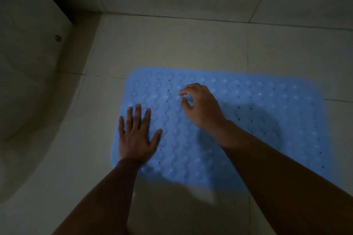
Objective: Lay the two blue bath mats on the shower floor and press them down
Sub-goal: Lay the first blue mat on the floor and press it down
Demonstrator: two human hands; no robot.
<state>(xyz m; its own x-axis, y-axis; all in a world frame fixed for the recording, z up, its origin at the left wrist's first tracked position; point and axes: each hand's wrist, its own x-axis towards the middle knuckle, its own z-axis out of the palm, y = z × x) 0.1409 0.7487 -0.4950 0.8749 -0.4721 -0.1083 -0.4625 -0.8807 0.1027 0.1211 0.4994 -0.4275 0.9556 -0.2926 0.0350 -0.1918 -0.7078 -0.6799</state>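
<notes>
left hand (136,138) flat on blue mat (267,120), right hand (200,105) fingers curled above

Place: a dim home bathroom, at the shower floor.
Floor: large pale tiles (172,44) with dark grout lines.
Far left: a curved white fixture (28,63).
Mat: blue studded bath mat (267,105) lying flat.

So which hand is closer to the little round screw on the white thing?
Left. The left hand lies flat on the blue mat's left edge, nearest the screw. The right hand is farther right, fingers curled.
</notes>
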